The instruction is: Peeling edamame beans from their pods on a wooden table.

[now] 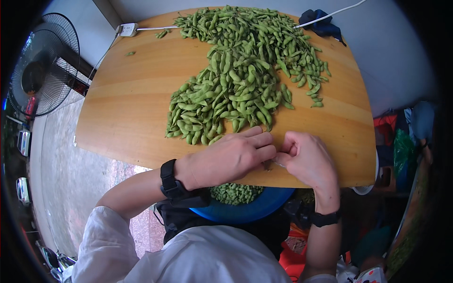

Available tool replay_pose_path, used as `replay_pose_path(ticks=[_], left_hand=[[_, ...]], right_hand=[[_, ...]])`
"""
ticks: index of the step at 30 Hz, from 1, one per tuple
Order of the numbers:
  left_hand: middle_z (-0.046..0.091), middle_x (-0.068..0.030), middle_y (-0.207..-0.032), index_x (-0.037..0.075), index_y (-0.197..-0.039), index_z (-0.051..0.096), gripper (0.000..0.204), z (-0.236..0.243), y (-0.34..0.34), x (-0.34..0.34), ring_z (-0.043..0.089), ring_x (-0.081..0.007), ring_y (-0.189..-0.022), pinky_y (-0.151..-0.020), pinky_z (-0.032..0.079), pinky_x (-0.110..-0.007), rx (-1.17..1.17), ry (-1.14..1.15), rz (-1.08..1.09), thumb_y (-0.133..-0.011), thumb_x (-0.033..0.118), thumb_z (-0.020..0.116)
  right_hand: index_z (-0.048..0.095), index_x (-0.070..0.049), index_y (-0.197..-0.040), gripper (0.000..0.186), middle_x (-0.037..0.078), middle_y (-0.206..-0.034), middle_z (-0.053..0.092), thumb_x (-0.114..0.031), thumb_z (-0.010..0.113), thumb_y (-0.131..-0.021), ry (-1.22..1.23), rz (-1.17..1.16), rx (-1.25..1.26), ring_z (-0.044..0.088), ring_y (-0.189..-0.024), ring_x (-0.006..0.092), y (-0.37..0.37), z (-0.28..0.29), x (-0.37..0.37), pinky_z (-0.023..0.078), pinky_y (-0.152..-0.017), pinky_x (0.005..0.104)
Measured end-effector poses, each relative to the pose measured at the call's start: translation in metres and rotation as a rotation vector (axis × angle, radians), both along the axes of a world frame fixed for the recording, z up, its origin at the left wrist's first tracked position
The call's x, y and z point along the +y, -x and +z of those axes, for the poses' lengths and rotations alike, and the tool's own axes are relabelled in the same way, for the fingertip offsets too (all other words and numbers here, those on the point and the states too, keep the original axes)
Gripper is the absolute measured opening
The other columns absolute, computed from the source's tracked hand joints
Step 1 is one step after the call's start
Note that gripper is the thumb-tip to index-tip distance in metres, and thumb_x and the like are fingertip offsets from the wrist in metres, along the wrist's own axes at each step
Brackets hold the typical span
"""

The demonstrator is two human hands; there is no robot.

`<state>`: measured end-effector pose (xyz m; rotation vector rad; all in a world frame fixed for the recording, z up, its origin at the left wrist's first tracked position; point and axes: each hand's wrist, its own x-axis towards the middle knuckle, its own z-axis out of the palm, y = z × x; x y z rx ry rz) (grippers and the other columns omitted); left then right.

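Note:
My left hand [236, 158] is over the front edge of the wooden table [118, 108], its fingers curled and its thumb and fingertips mostly hidden beneath. My right hand [309, 160] touches or nearly touches it, closed in a pinch on something small that I cannot make out. Just beyond both hands lies a big pile of green soybean pods [222, 106], spreading to the back of the tabletop. Below the table edge, a blue basin [273, 198] holds shelled green beans [233, 192] above my lap.
A standing fan [33, 75] is at the left. A power strip [127, 29], a white cable [330, 14] and a dark cloth [321, 28] sit along the back. Assorted bags [403, 146] crowd the right side. A red plastic object [290, 262] is below.

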<state>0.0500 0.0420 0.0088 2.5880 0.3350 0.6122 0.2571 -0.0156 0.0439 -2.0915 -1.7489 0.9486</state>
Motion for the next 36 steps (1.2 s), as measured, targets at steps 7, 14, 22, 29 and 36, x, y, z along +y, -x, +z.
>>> replay_pose_path(ticks=[7, 14, 22, 29, 36], left_hand=[[0.058, -0.0120, -0.094, 0.002, -0.097, 0.063, 0.023, -0.005, 0.006, -0.024, 0.060, -0.0338, -0.088, -0.075, 0.051, -0.042, -0.087, 0.082, 0.246, -0.083, 0.009, 0.080], [0.060, -0.0145, -0.096, 0.000, -0.098, 0.064, 0.023, -0.001, 0.001, -0.036, 0.063, -0.0366, -0.091, -0.078, 0.053, -0.045, -0.012, 0.150, 0.336, -0.080, 0.006, 0.079], [0.056, -0.0166, -0.093, 0.000, -0.093, 0.060, 0.025, -0.005, -0.002, -0.040, 0.063, -0.0385, -0.086, -0.073, 0.054, -0.047, -0.043, 0.175, 0.357, -0.077, 0.006, 0.078], [0.054, -0.0165, -0.090, 0.002, -0.096, 0.059, 0.028, -0.010, -0.003, -0.032, 0.062, -0.0395, -0.080, -0.068, 0.053, -0.048, -0.046, 0.165, 0.346, -0.076, 0.007, 0.078], [0.060, -0.0164, -0.091, 0.002, -0.099, 0.064, 0.025, -0.011, 0.000, -0.021, 0.065, -0.0389, -0.077, -0.066, 0.054, -0.045, -0.101, 0.241, 0.384, -0.079, 0.007, 0.078]], right_hand=[[0.065, -0.001, -0.088, 0.020, 0.017, -0.074, 0.070, -0.015, 0.078, -0.088, -0.069, -0.018, 0.038, 0.070, -0.070, 0.0350, 0.008, -0.002, -0.013, 0.051, -0.066, 0.0436], [0.069, 0.000, -0.095, 0.022, 0.017, -0.078, 0.072, -0.020, 0.078, -0.090, -0.093, -0.164, 0.251, 0.070, -0.068, 0.0337, 0.007, -0.010, -0.037, 0.054, -0.067, 0.0423], [0.070, 0.004, -0.103, 0.034, 0.020, -0.097, 0.070, -0.019, 0.083, -0.081, -0.189, -0.109, 0.258, 0.071, -0.089, 0.0362, 0.026, -0.014, -0.051, 0.055, -0.080, 0.0440], [0.068, 0.003, -0.099, 0.026, 0.018, -0.096, 0.067, -0.014, 0.080, -0.082, -0.303, -0.022, -0.034, 0.068, -0.090, 0.0404, 0.040, -0.014, -0.049, 0.054, -0.078, 0.0483], [0.065, 0.003, -0.098, 0.020, 0.019, -0.095, 0.067, -0.008, 0.076, -0.084, -0.332, 0.023, -0.124, 0.067, -0.090, 0.0429, 0.040, -0.012, -0.044, 0.052, -0.079, 0.0501]])
